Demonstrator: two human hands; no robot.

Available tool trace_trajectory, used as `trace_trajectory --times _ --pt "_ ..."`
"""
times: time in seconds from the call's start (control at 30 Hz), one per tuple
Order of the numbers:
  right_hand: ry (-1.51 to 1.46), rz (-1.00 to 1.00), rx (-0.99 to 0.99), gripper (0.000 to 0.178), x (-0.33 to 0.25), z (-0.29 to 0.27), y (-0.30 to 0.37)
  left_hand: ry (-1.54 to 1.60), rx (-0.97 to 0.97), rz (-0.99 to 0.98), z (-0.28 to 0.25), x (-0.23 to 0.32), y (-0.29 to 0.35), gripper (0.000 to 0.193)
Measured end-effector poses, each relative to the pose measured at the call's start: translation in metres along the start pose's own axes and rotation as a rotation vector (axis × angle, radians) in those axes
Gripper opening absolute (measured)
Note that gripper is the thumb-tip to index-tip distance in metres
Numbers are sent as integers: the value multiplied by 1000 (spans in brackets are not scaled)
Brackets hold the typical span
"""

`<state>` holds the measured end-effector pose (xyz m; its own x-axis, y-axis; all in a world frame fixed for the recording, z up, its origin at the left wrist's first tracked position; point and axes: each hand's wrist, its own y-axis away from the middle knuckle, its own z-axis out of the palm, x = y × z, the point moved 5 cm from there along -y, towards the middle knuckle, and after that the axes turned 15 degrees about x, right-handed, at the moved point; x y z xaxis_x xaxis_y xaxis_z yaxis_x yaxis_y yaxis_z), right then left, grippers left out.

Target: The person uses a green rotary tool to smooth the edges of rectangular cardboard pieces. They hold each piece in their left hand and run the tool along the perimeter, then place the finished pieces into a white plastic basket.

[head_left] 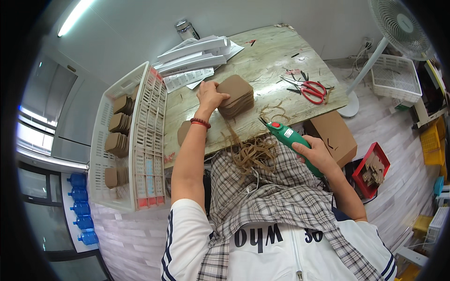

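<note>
My left hand (211,97) curls round the left edge of a stack of brown rounded-square pieces (236,92), its thumb against the near side. A bead bracelet and a red band circle that wrist. Another brown piece (184,133) lies partly hidden behind my left forearm. My right hand (316,154) is wrapped round a green handheld electric cutter (289,136) with a red button, its narrow tip pointing towards the table, apart from the stack. A tangle of thin brown trimmed strips (253,154) hangs over my checked apron at the table's edge.
At left, a white plastic crate (150,136) holds several brown stacks. Papers (194,58) and a metal cup (186,30) stand behind. Red-handled scissors (313,92) lie on the table's right. Beyond are a cardboard box (333,136), a red bin (384,157) and a standing fan (384,42).
</note>
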<state>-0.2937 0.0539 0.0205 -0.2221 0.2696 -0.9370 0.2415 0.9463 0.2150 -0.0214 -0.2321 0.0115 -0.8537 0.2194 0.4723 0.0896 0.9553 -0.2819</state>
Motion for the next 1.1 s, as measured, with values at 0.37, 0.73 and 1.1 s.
trace_trajectory --times 0.37,0.73,1.1 --pt "-54 -87 96 36 -16 3 -3 1292 328 -310 -44 21 63 32" --pt "-129 -98 132 37 -53 17 3 2138 315 -737 -16 76 120 42" --pt "-163 -111 136 37 -56 17 3 2165 215 -762 2 90 132 42"
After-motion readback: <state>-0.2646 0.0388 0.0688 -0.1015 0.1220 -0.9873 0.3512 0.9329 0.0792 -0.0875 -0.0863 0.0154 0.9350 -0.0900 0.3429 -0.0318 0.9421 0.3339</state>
